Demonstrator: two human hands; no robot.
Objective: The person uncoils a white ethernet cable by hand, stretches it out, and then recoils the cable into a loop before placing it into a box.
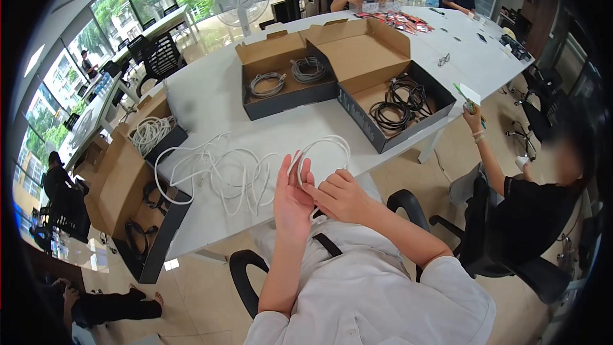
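A long white cable (252, 179) lies in loose loops over the white table (211, 115) and runs up to both of my hands. My left hand (294, 201) is palm up above the table's near edge, its fingers stretched upward, with a loop of the cable held across them. Close against it, my right hand (341, 195) has its fingers curled, pinching the same cable. One arc of it stands up behind my knuckles, and a short piece hangs below my hands. The exact grip points are partly hidden by my fingers.
Open boxes surround the loops: one with grey coiled cables (308, 70), one with black cables (401, 105), and at left ones with white cable (152, 134) and black cables (137, 233). A seated person (536, 198) at right holds something green. Others sit beyond red packets (402, 21).
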